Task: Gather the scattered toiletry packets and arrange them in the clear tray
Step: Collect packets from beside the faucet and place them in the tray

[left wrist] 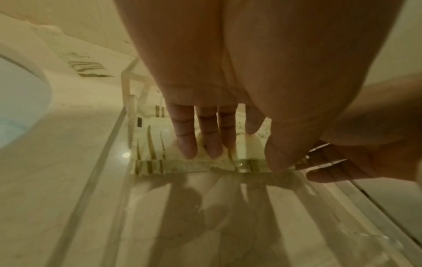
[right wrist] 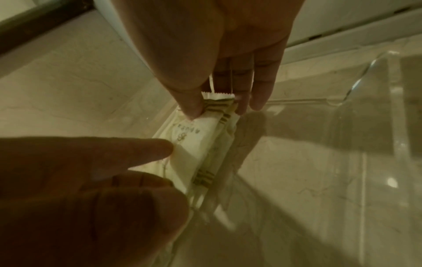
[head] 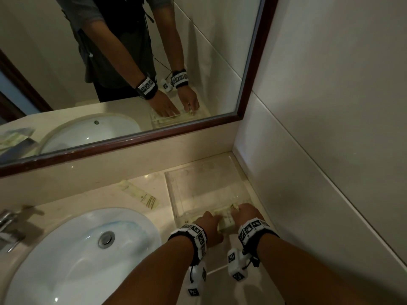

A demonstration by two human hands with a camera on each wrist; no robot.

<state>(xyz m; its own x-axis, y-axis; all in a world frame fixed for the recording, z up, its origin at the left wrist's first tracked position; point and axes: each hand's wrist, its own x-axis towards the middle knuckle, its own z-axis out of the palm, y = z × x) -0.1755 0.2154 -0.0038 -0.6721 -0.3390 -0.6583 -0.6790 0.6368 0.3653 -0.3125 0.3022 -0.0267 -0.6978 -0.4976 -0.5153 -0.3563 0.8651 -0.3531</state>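
Note:
The clear tray [head: 199, 180] sits in the counter's right corner against the wall. Several cream toiletry packets [head: 226, 219] with gold stripes lie stacked at its near end. My left hand [head: 209, 223] rests flat on them, fingers [left wrist: 206, 142] straight. My right hand [head: 241, 209] pinches the striped end of the top packet [right wrist: 200, 144] between thumb and fingers [right wrist: 243, 106], while the left fingers [right wrist: 146, 148] press its other end. One more long packet [head: 139, 194] lies loose on the counter left of the tray, also seen as the loose packet [left wrist: 87, 68] in the left wrist view.
A white sink [head: 83, 249] fills the counter's left, with a chrome faucet [head: 10, 225] at its far left. A dark-framed mirror [head: 136, 142] runs behind; tiled wall [head: 319, 172] closes the right side. The tray's far half holds no packets.

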